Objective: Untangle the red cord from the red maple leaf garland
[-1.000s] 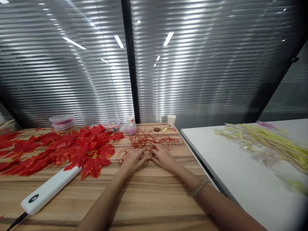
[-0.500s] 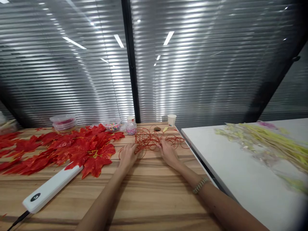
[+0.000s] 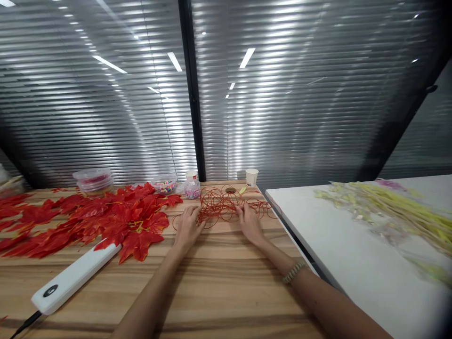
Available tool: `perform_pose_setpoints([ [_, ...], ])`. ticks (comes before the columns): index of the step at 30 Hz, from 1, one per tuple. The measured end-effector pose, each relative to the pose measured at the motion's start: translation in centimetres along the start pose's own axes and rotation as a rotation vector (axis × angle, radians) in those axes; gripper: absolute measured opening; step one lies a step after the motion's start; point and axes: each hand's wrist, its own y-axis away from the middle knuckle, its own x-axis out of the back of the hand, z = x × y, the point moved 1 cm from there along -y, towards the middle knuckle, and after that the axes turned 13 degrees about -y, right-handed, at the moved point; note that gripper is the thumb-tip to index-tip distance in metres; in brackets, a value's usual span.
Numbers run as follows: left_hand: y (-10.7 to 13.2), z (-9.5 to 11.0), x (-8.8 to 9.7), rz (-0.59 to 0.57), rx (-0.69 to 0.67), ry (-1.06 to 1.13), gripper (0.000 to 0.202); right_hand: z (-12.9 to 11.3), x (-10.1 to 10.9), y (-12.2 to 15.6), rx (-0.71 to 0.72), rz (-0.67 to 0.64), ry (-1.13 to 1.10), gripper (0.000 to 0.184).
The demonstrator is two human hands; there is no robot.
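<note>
A loose tangle of thin red cord (image 3: 221, 203) lies on the wooden table between my hands, its loops spreading to both sides. At its left edge my left hand (image 3: 189, 228) has its fingers closed on some strands, the thumb toward the middle. On the opposite side my right hand (image 3: 250, 223) pinches the cord with its fingertips. A bracelet (image 3: 294, 272) is on my right wrist. Just behind the tangle sit a small brown disc-like item (image 3: 230, 190) and a yellow scrap (image 3: 242, 190).
Red artificial maple leaves (image 3: 116, 216) cover the left side, partly over a white corded device (image 3: 76, 278). Paper cups (image 3: 252, 177), a bead jar (image 3: 192, 189) and plastic tubs (image 3: 93, 181) line the back. A white table (image 3: 303, 212) at right bears yellow strips (image 3: 399, 207).
My right hand has shifted slightly to the right, away from the tangle's middle. My left hand stays nearly in place, and the cord loops have changed shape a little.
</note>
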Motion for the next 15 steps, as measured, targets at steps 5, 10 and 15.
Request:
perform_pose_setpoints([
  [5,0.0,-0.6,-0.1,0.028,0.021,0.056,0.035,1.3,0.1,-0.4,-0.042,0.077,-0.035,0.030],
  [10,0.3,-1.3,-0.9,0.000,0.045,0.174,0.025,1.6,0.1,-0.4,-0.006,0.078,-0.056,0.031],
  [15,0.4,-1.5,-1.5,0.006,0.092,0.224,0.027,1.1,0.0,-0.3,0.030,0.053,-0.066,0.032],
])
